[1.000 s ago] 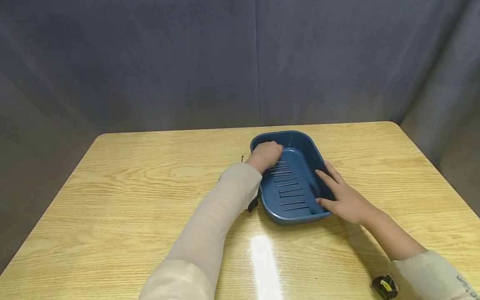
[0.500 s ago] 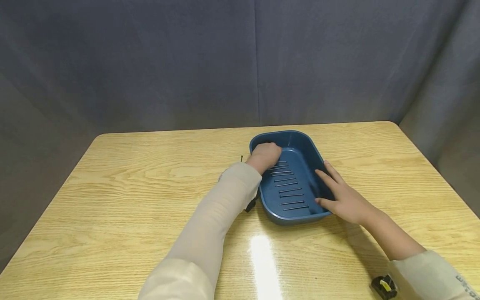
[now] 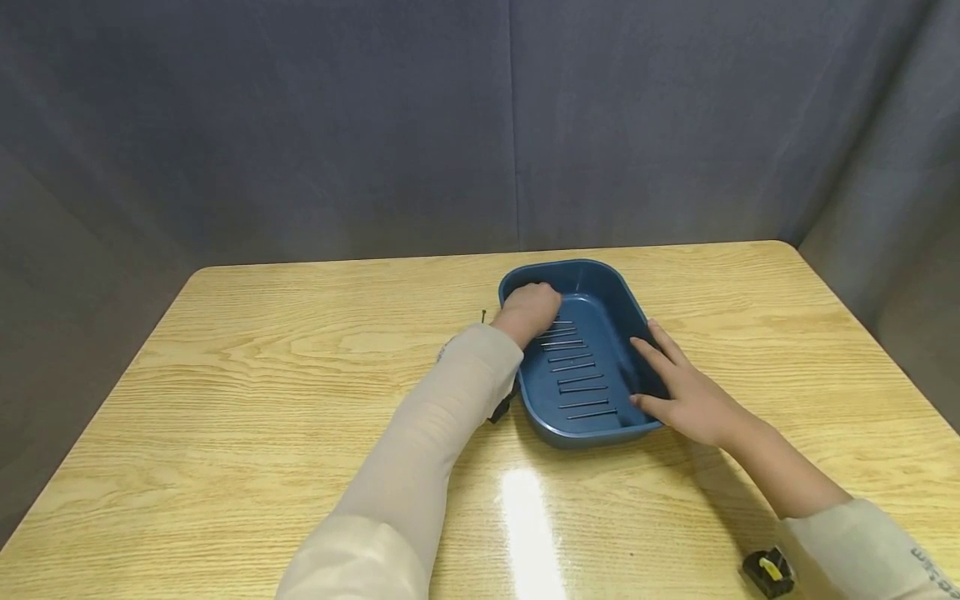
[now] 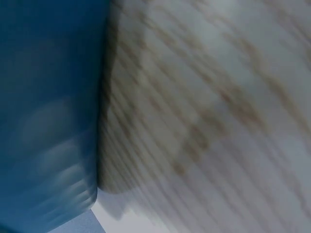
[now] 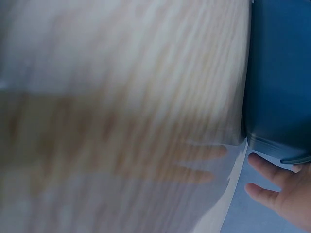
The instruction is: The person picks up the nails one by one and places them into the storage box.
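Note:
A dark blue plastic tray [image 3: 576,435] stands on the table, with several thin dark nails [image 3: 582,389] lying in a column on its floor. My left hand [image 3: 534,305] reaches over the left wall into the far left of the tray, knuckles up and fingers bent. Its fingertips are hidden, and I cannot tell what they hold. My right hand [image 3: 693,406] rests at the right wall with spread, fairly straight fingers, some reaching over the rim. In the right wrist view, fingers of the right hand [image 5: 291,194] extend beside the blue wall.
Left of the tray, another nail [image 3: 483,316] shows past the left sleeve [image 3: 420,467]. A small black device with a yellow part [image 3: 768,572] sits by the right cuff on the wood-grain table [image 3: 262,400]. A grey curtain [image 3: 360,133] hangs behind.

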Demonstrator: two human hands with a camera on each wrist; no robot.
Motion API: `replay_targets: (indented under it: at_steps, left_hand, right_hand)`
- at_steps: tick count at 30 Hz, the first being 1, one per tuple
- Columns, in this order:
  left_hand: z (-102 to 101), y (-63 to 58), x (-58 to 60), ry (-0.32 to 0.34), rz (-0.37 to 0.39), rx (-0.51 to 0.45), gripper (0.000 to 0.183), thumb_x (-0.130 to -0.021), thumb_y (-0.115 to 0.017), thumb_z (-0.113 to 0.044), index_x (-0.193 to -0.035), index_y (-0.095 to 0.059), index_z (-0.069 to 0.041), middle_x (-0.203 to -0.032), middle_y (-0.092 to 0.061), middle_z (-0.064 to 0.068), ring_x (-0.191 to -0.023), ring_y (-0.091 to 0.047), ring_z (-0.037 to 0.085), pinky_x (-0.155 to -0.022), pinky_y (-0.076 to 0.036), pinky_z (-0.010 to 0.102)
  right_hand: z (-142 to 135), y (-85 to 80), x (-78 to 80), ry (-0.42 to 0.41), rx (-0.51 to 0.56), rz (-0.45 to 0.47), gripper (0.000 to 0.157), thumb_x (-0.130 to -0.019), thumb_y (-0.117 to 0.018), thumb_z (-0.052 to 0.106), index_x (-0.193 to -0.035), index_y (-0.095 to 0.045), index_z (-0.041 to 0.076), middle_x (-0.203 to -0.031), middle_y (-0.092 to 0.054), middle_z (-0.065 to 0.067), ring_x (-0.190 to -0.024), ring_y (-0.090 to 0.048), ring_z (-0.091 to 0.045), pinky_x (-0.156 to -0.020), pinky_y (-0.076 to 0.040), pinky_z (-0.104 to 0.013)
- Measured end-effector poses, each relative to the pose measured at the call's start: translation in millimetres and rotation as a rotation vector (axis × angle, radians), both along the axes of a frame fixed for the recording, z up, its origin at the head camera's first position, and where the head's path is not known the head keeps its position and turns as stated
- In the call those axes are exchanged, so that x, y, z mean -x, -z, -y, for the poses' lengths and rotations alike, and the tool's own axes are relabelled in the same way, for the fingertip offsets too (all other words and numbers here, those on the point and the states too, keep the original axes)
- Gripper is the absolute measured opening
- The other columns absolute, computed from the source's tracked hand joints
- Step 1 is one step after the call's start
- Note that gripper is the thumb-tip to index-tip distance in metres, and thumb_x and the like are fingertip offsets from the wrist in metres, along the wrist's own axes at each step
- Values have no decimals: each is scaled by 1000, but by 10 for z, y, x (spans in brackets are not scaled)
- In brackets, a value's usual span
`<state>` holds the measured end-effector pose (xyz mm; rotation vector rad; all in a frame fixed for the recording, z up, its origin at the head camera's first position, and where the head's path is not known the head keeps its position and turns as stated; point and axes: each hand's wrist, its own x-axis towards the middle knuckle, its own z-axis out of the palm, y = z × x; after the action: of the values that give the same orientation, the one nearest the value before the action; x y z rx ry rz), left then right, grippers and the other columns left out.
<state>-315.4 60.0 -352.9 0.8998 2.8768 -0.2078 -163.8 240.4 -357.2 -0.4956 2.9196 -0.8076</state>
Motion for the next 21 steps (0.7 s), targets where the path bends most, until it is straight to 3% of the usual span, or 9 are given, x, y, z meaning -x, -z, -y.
replay_targets:
  at_steps: [8,21]
  left_hand:
    - [1,-4,0,15,20,-25,27,-91,-38,-7,-105,-61,-12,-107,-57,3,-92,-54,15,-76,-44,30]
    - [-2,16,8,55,25,-40,30,-94,-33,-11,-115,-54,-15,-113,-52,1,-101,-49,14,-81,-41,29]
  right_hand:
    - [6,-28,-14,-1,-1,3,68,-84,-53,28,-137,-17,5,-143,8,-9,-121,-15,-44,-84,-26,-60]
    - [0,-21,-8,-1,-8,10,68,-84,-52,29,-137,-16,5,-143,9,-8,-122,-14,-44,-84,-26,-60]
